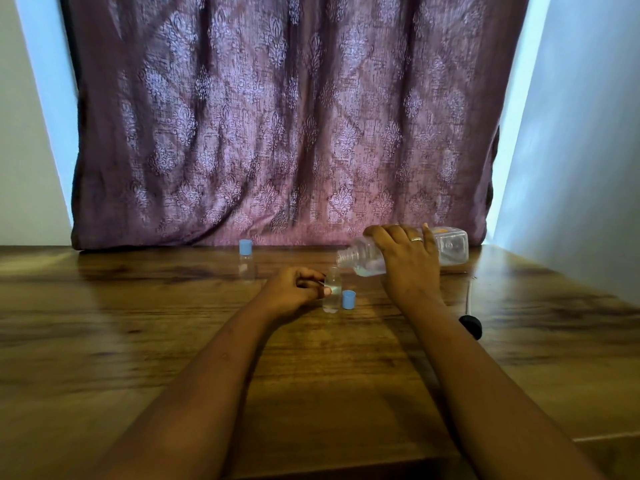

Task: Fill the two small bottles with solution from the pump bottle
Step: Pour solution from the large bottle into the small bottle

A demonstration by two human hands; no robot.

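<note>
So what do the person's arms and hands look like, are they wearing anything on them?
Both forearms are bare right to the bottom edge of the picture: no sleeves, gloves, watch or bracelet show. The only thing worn is a pale metal ring on a finger of the right hand. The left hand shows no ring from this angle. The fingernails are short and look unpainted.

A wooden table [138, 341] with dark grain fills the foreground. A purple patterned curtain [277, 116] hangs behind it, reaching the tabletop's far edge. Pale walls [588, 133] flank the curtain on both sides.
</note>
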